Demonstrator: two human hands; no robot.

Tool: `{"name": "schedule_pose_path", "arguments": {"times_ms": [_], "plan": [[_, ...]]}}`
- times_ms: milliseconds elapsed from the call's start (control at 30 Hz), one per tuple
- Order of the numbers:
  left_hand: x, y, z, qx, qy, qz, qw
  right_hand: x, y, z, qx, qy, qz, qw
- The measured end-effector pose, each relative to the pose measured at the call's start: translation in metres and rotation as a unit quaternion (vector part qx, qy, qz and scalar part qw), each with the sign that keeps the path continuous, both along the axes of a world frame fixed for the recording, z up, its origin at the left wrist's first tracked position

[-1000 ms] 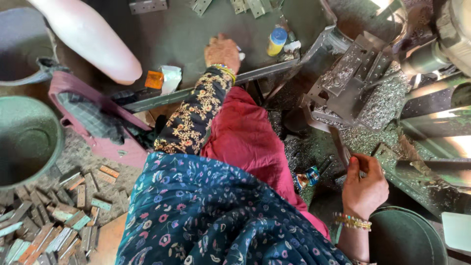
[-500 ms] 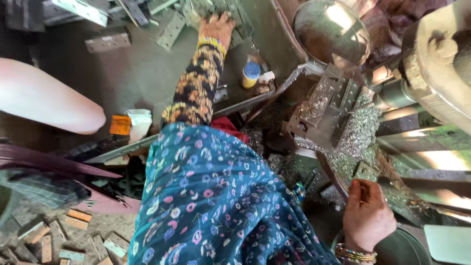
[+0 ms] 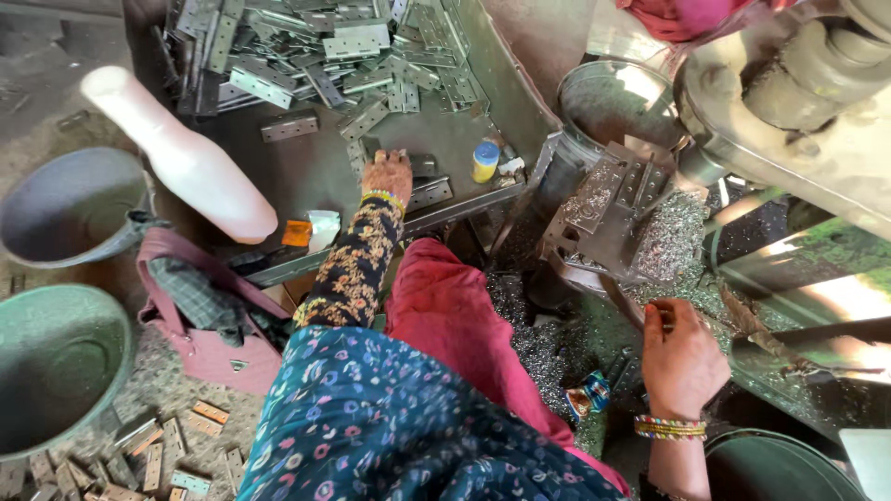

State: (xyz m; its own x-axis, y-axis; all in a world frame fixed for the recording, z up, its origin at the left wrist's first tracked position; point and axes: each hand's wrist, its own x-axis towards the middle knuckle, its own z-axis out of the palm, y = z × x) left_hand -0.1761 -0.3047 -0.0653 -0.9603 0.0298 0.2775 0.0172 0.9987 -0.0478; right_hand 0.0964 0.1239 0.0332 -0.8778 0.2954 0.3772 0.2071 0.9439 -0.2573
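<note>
My left hand [image 3: 388,174] is stretched forward into a grey metal tray [image 3: 306,172]. It lies palm down on loose flat metal hinges [image 3: 429,192], just below a big pile of hinges [image 3: 343,42]. Its fingertips are hidden, so its grip is unclear. My right hand [image 3: 682,357] is low on the right with beaded bangles at the wrist. Its fingers are curled around the end of a thin metal bar [image 3: 629,301] beside the machine's block [image 3: 608,218], which is covered in metal shavings.
A white bottle-shaped object [image 3: 186,167] lies across the tray's left side. A grey bowl [image 3: 74,204], a green bowl [image 3: 56,371] and a pink bag [image 3: 200,315] sit at left, with hinges on the floor [image 3: 139,455]. A small yellow-and-blue container [image 3: 484,160] stands at the tray's corner. A large machine [image 3: 789,102] fills the right.
The view has tilted up, so the hinge pile now shows. My left hand stays reaching into the tray among the hinges. My right hand stays at the bar.
</note>
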Motion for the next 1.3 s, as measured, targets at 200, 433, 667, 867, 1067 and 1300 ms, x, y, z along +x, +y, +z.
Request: {"name": "schedule_pose_path", "arguments": {"times_ms": [200,433,667,867,1067,1300], "plan": [[0.036,-0.004,-0.004,-0.017,0.035,-0.050,0.998,0.011,-0.002,-0.006,0.016,-0.046,-0.002,0.999],[0.038,-0.003,0.009,-0.006,-0.008,-0.034,0.999,0.040,-0.008,-0.040,-0.013,-0.171,-0.020,0.985],[0.047,-0.002,0.007,0.008,0.029,-0.045,0.999,0.042,0.000,-0.078,-0.047,-0.274,0.017,0.960],[0.057,-0.004,0.006,0.020,0.002,-0.042,0.999,0.037,0.008,-0.090,-0.047,-0.277,0.043,0.959],[0.063,-0.005,0.005,0.041,0.028,-0.028,0.998,0.035,0.003,-0.085,-0.018,-0.266,0.046,0.963],[0.083,-0.024,-0.043,0.061,0.145,-0.032,0.987,0.052,0.000,-0.087,0.002,-0.245,0.066,0.967]]}}
